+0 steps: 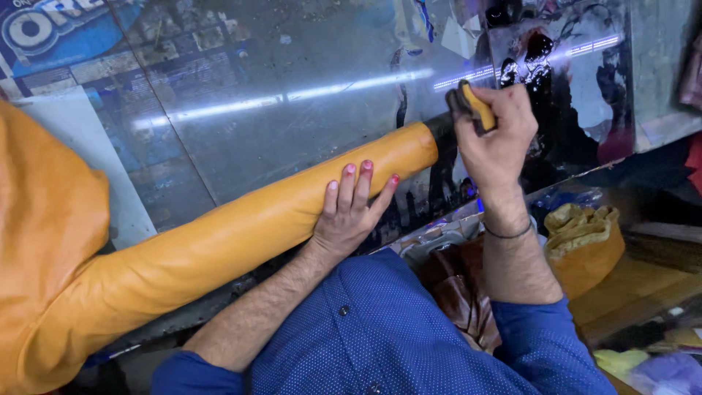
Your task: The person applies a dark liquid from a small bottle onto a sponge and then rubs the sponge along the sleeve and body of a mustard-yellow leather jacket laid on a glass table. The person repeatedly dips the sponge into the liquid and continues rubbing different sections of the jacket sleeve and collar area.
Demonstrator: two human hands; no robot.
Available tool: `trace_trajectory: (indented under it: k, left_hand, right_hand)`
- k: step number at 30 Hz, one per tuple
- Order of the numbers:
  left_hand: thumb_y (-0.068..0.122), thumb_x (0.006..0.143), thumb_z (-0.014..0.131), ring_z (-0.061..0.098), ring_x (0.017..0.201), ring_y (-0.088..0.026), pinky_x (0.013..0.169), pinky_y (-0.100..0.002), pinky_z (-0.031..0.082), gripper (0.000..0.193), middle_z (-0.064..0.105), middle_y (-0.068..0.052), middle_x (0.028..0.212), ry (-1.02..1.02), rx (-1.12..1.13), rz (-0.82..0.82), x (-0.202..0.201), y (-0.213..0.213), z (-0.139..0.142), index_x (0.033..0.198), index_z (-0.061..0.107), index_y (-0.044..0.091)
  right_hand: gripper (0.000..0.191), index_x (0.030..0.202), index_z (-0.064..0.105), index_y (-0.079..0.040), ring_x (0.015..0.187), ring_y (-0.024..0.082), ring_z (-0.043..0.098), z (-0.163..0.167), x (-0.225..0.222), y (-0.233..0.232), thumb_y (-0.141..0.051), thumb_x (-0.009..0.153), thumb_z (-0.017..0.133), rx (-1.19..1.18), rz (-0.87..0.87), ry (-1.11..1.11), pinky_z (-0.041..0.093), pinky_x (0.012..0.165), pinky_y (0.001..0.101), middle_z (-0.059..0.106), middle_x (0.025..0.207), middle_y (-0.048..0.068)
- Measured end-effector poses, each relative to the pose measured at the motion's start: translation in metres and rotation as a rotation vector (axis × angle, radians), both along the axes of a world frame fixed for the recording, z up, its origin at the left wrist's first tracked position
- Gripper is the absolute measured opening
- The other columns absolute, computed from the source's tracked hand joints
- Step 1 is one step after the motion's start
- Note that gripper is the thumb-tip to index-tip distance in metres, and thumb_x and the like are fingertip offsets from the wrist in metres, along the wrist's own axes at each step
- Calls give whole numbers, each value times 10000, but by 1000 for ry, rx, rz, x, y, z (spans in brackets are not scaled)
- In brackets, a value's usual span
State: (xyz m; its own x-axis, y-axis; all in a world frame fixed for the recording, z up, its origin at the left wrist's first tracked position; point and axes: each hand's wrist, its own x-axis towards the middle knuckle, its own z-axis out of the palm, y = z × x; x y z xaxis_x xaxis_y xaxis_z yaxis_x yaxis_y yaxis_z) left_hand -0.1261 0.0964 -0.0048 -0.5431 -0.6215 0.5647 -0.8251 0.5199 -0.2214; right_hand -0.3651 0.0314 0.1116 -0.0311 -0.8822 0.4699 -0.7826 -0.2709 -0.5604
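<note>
A long roll of mustard-yellow leather (241, 219) lies diagonally across a glass-topped work surface (278, 110). My left hand (349, 212) presses flat on the roll near its right end, fingers together. My right hand (497, 132) is closed around a small yellow-and-dark pad or sponge (472, 106), held just past the roll's dark end (441, 128). At the left the roll widens into a loose heap of the same leather (44, 212).
Dark stains and smears cover the glass at the right (541, 66). Under the glass lie printed wrappers and papers (58, 36). A folded tan leather piece (585, 245) and brown leather (457, 292) sit near my lap, with scraps at lower right (658, 366).
</note>
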Motion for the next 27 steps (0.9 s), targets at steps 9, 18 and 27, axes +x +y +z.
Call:
trace_trajectory:
  k: [9,18,27]
  left_hand:
    - [386,1109,481,389,1487,-319,1260,-502,120,422,472,-142,1594,-5,-71,-99,8,14,4,1480,623,240]
    - [254,981,559,476,1405,-353,1146,-437,358,356,532,-181,1525,68,249,-274,28,8,62,1294,675,130]
    - [587,725,679,490,1327,-347,1067,-499,405,817,545,-138,1420,39,637,-121,119,-40,112,1389,544,131]
  right_hand:
    - [236,1058,729,-1,847,255,655,7,-1,-6,-77,845,795,238,144,39,522,763,351,642,916,118]
    - [230,1054,737,0,893,262,682,7,-4,-12,-87,852,805,252,105,52,536,804,349,693,966,138]
    - [233,1053,717,-29,936,342,655,7,2,-8,-89,838,783,-61,-84,97,525,827,410,668,984,141]
